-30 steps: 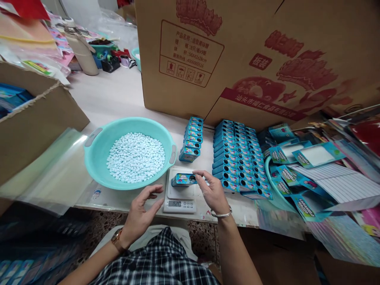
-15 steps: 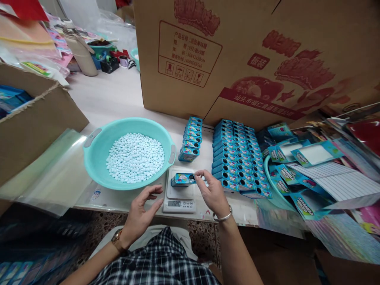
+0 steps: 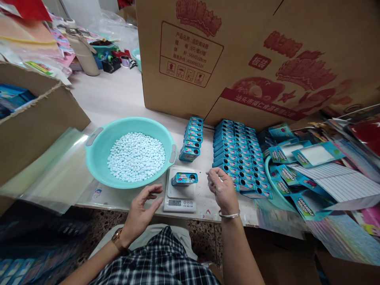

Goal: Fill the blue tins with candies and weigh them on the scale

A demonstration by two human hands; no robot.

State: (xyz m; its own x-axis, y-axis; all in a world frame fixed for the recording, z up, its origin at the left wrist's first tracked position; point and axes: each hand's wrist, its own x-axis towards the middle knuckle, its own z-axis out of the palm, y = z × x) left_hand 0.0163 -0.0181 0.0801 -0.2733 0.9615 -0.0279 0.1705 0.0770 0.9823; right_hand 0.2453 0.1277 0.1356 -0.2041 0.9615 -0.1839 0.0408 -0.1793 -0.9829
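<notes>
A small blue candy box (image 3: 184, 179) with a round dark hole in its top lies on the white kitchen scale (image 3: 179, 206), whose display is lit. My right hand (image 3: 223, 190) is to the right of the scale, off the box, its fingers curled closed around a few pale candies that barely show. Left of the scale's front, my left hand (image 3: 145, 209) hovers with fingers and thumb apart, holding nothing. Behind it stands a turquoise basin (image 3: 96, 166) with many pale candies (image 3: 136, 157) in it.
Behind the scale runs a short row of blue boxes (image 3: 191, 139); a larger block of them (image 3: 234, 158) stands to the right. A big carton (image 3: 184, 89) closes off the back. Flat packages overfill a basin (image 3: 268, 170) at right. An open carton (image 3: 38, 114) stands left.
My right hand has drawn back to the right, from the box's hole to beside the scale. The box stays on the scale. My left hand has hardly moved.
</notes>
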